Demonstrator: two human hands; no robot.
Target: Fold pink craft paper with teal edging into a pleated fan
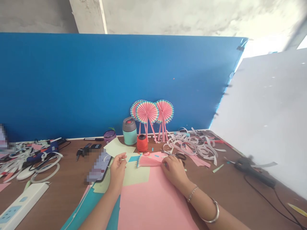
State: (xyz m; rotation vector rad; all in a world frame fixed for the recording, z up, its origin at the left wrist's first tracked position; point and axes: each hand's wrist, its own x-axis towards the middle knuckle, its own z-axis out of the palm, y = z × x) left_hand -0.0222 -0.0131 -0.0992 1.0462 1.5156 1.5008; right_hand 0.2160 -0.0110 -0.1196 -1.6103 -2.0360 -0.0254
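A pleated pink paper strip (148,161) is pinched narrowly between the left hand (117,170) and the right hand (174,171) above a pink sheet (153,198) on the desk (230,182), while three finished-looking paper fans (146,112) are stood at the far side.

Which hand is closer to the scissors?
Right: the right hand lies just in front of the scissors; the left hand is farther away, beyond the pleated pink paper.

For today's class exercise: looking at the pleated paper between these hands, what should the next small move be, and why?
Probably pinch the pleats tighter. The pleated pink paper strip looks loose between the left hand and the right hand, whereas the finished paper fans behind it show tight, even folds.
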